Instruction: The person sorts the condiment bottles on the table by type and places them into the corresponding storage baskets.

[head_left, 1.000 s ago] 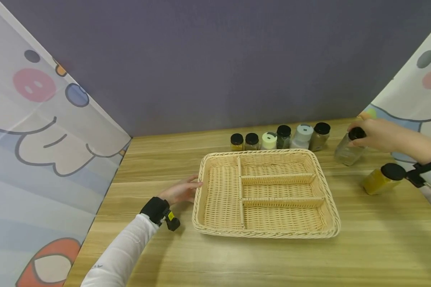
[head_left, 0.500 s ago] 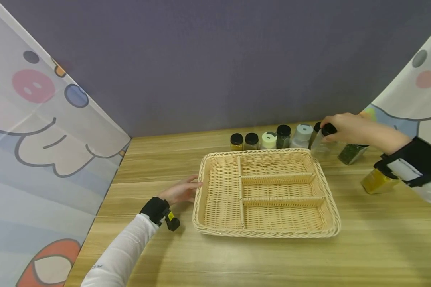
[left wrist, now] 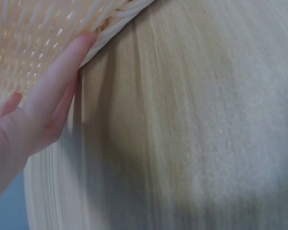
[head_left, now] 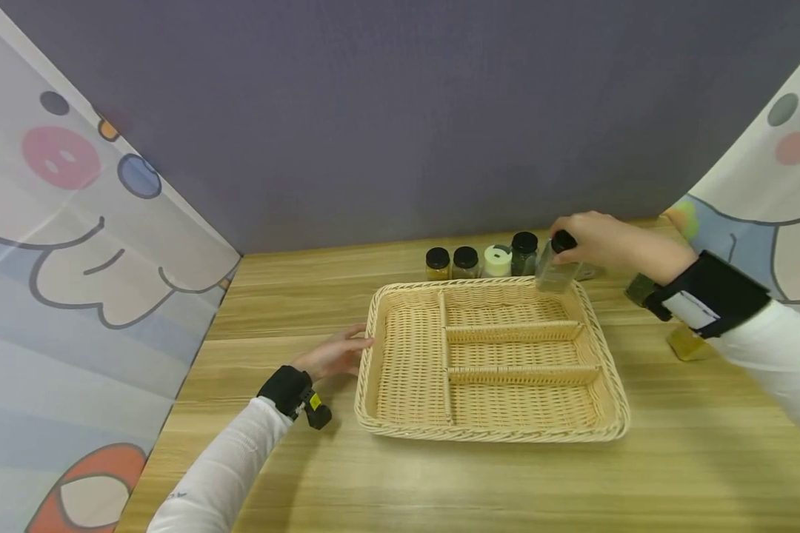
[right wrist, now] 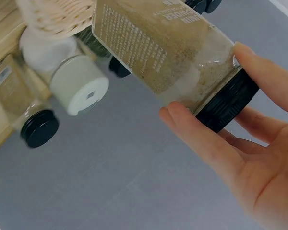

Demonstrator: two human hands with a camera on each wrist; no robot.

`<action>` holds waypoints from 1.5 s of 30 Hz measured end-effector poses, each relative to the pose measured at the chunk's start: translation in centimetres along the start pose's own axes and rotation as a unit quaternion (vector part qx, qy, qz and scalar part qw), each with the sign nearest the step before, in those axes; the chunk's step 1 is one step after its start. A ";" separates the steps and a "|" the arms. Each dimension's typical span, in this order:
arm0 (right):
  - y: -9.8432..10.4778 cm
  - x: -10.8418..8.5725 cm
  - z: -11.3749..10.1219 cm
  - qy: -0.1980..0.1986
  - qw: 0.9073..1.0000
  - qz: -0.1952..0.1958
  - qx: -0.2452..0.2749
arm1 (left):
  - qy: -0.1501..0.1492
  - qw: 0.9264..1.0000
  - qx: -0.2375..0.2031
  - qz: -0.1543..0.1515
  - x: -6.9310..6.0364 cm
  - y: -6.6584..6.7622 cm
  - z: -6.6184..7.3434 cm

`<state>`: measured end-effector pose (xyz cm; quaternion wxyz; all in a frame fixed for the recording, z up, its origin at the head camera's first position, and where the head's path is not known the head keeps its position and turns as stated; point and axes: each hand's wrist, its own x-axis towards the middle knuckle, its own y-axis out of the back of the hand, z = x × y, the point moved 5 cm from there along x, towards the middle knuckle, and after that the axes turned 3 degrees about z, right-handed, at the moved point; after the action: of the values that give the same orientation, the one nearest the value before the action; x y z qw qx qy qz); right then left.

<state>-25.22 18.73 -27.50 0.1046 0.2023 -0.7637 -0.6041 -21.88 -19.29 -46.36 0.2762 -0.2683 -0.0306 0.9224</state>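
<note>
My right hand (head_left: 596, 240) grips a clear, square spice jar (right wrist: 158, 52) near its black lid (right wrist: 228, 100). Brownish powder and white print show in the right wrist view, where thumb and fingers pinch both sides. In the head view this jar hangs over the back right corner of the wicker basket (head_left: 410, 363), which has several compartments with nothing in them. At the basket's left side, my left hand (head_left: 333, 357) touches the outer wall near the rim, its fingers fairly straight in the left wrist view (left wrist: 43, 105).
Behind the basket stand several jars in a row: two small black-lidded ones (head_left: 465, 263), a pale-lidded one (head_left: 498, 260) and a dark-green one (head_left: 524, 253). Right of the basket a green-filled jar (head_left: 638, 290) and a yellow jar (head_left: 687, 344) are partly hidden by the right arm.
My right hand has carried the clear jar leftward from the right of the table, past the back row, to the basket's back right corner. The left hand and basket have stayed put.
</note>
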 end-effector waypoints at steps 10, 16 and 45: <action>-0.8 1.3 -3.2 0.018 1.000 -0.016 0.012 | -0.003 1.000 0.001 -0.005 -0.1 0.0 0.0; -1.6 1.9 -4.7 0.041 0.999 -0.012 0.028 | -0.006 1.000 -0.002 0.002 0.0 0.1 -0.1; -7.5 5.3 -8.8 0.070 0.997 -0.032 0.023 | -0.008 0.999 0.029 0.009 -0.7 -0.4 0.8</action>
<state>-25.03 7.23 -33.04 0.1335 0.2710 -0.7614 -0.5736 -21.60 -19.23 -45.24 0.2749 -0.2529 -0.0035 0.9276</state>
